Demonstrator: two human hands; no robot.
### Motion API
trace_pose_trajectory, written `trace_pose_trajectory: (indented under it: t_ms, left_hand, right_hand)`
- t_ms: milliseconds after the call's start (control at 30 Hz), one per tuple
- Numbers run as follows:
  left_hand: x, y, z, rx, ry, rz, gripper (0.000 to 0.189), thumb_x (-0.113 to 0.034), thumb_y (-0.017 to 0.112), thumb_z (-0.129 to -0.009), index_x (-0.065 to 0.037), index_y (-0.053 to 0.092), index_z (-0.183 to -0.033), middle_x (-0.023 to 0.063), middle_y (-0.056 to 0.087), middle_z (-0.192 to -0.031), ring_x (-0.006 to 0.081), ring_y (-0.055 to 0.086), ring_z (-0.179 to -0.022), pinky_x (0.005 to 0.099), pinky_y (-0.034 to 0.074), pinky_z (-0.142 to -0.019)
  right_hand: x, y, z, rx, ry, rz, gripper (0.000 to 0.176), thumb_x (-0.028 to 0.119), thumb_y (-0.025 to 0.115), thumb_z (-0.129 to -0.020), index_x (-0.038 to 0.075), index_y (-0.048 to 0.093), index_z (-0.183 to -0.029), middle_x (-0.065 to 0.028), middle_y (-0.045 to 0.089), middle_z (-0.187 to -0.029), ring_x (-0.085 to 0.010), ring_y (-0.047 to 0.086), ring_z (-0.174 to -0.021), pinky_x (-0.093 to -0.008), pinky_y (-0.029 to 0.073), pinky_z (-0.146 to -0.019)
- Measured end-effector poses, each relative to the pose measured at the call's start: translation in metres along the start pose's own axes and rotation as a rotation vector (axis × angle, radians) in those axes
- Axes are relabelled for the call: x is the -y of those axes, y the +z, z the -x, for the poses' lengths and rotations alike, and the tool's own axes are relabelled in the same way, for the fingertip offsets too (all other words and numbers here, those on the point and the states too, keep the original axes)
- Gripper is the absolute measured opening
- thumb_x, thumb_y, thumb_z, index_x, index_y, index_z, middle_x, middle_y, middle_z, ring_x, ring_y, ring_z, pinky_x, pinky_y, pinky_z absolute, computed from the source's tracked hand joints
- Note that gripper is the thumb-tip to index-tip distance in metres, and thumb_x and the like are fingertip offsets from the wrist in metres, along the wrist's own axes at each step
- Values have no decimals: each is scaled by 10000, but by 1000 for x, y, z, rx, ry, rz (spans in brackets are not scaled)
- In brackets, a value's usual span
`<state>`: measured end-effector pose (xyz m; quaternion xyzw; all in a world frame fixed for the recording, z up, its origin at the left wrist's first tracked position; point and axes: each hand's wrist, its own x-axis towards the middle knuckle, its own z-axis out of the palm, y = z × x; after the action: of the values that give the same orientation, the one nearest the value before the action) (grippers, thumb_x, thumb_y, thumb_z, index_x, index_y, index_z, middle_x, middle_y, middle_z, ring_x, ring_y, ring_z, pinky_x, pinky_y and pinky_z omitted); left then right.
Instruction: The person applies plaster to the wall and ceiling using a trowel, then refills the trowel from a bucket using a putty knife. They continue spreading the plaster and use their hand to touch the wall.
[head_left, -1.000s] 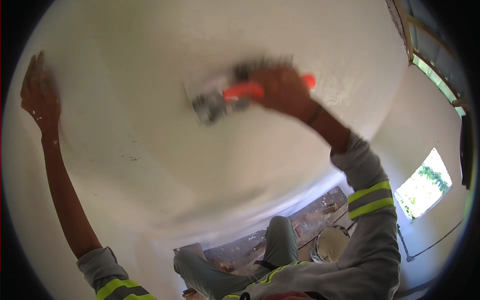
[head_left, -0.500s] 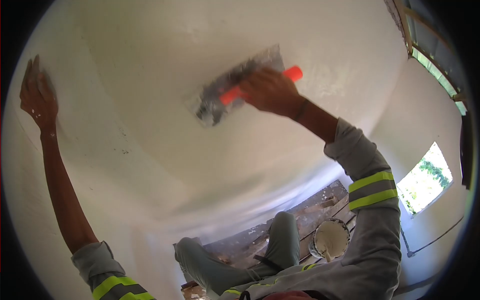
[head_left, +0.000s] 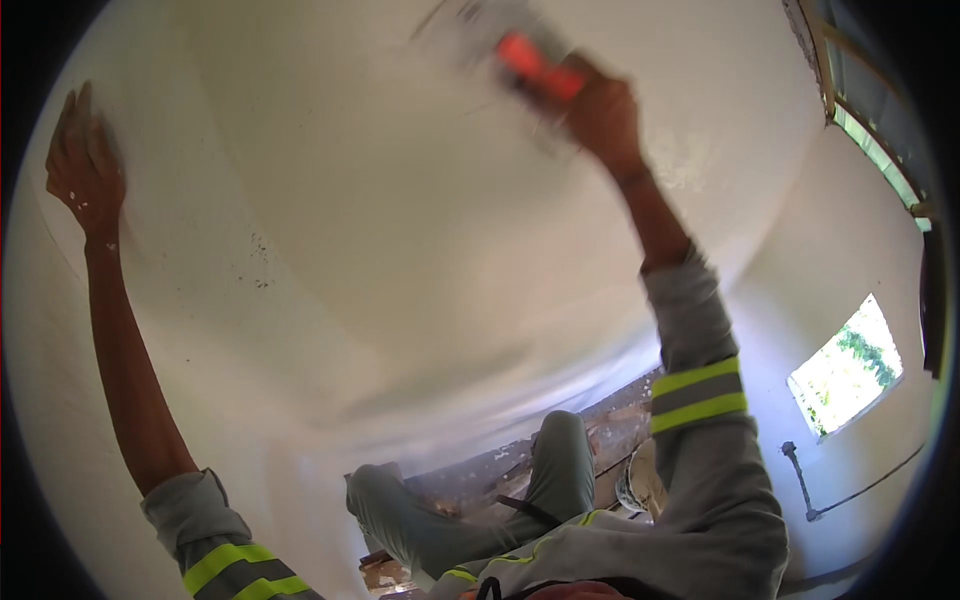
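While the grey right sleeve (head_left: 715,480) hides part of the bucket (head_left: 643,478), bent knees (head_left: 565,460) cover some of the littered boards (head_left: 618,425). Up the pale wall (head_left: 350,260), the left hand (head_left: 87,175) lies open, fingers slightly parted. The right hand (head_left: 603,112) is clamped on the red handle of a trowel (head_left: 538,66), high at the wall; its blade is too blurred to trace, up by the view's top edge. Farther off, a bright window opening (head_left: 850,368) shows greenery.
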<state>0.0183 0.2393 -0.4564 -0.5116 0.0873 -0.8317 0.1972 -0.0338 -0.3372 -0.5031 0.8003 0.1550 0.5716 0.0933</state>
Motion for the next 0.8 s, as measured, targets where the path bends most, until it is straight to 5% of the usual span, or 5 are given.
trace_pose_trajectory:
  t_ms: [200, 267, 500, 567, 800]
  left_hand:
    - [-6, -3, 3, 38, -35, -19, 333, -284, 426, -1023, -218, 583, -1309, 39, 593, -1323, 234, 608, -1108, 384, 508, -928]
    - [-13, -9, 1, 82, -100, 7, 353, -296, 404, -1028, -211, 567, -1329, 44, 575, -1344, 245, 583, -1152, 412, 482, -966]
    - [-10, -10, -5, 86, -153, 156, 379, -307, 375, -1031, -175, 575, -1325, 66, 573, -1342, 267, 547, -1211, 434, 452, -1007]
    - [-18, -15, -12, 63, -172, 174, 380, -315, 378, -1029, -169, 587, -1311, 77, 585, -1324, 273, 553, -1205, 432, 462, -996]
    - [-27, -20, -17, 55, -158, 95, 371, -317, 399, -1026, -155, 602, -1291, 85, 603, -1297, 268, 572, -1169, 421, 477, -976]
  right_hand:
    - [120, 46, 204, 460, -154, -293, 297, 267, 670, -832, 110, 655, -1084, -58, 671, -956, -241, 629, -984, -417, 472, -908]
    - [96, 19, 183, 615, -51, -341, 287, 280, 672, -838, 147, 665, -1093, -58, 670, -945, -243, 643, -951, -421, 489, -879]
    - [-115, -68, -101, -146, -20, 189, 307, 396, 713, -831, 103, 657, -900, -110, 692, -799, -346, 667, -700, -414, 545, -600]
    - [-86, -108, -147, 4, 324, -305, 422, 432, 734, -810, 21, 640, -786, -106, 667, -671, -167, 626, -604, -345, 491, -553]
    - [-37, -19, -91, 178, -290, -337, 307, 377, 706, -819, 150, 669, -1023, -85, 710, -893, -309, 682, -785, -408, 545, -677]
